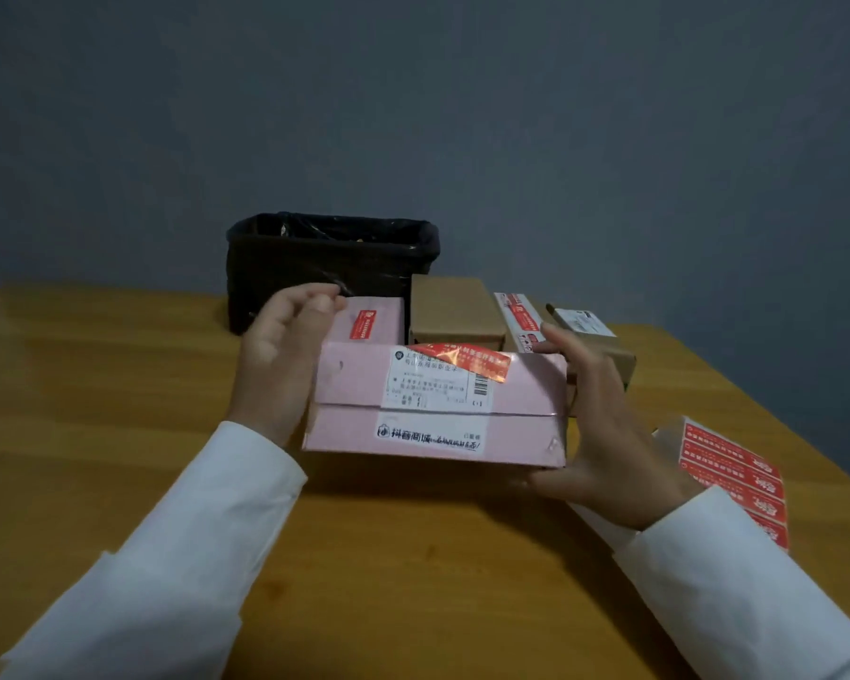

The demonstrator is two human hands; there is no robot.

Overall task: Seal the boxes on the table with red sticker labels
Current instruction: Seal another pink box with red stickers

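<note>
Behind your work a dull grey-blue wall (560, 115) is filling the upper half of the view, and below it a wooden table (94, 385) with an orange-brown grain is running across, its right edge slanting away.

You are holding the pink box (435, 409) between both hands, lifted a little toward you above the table. Your left hand (281, 360) is lying against its left end, the fingers loosely curled near the far upper corner; whether they are truly gripping there is hard to tell from this angle. Your right hand (604, 434) is cupping the right end, with the fingers spread up the side and the thumb tucked beneath the near lower corner.

The box's long axis is running left to right across your view, its top tilted toward you. A white shipping label (433, 385) is sitting on the lid, and a red sticker label (462, 360) is lying crookedly over the label's far edge, wrinkled and catching the light.

Behind it a second pink box (374, 321) carrying a red sticker, a plain brown box (455, 311) and two more small boxes are standing in a row before a black-lined bin (330, 257). A sheet of red stickers (737, 478) is lying near your right sleeve.
</note>
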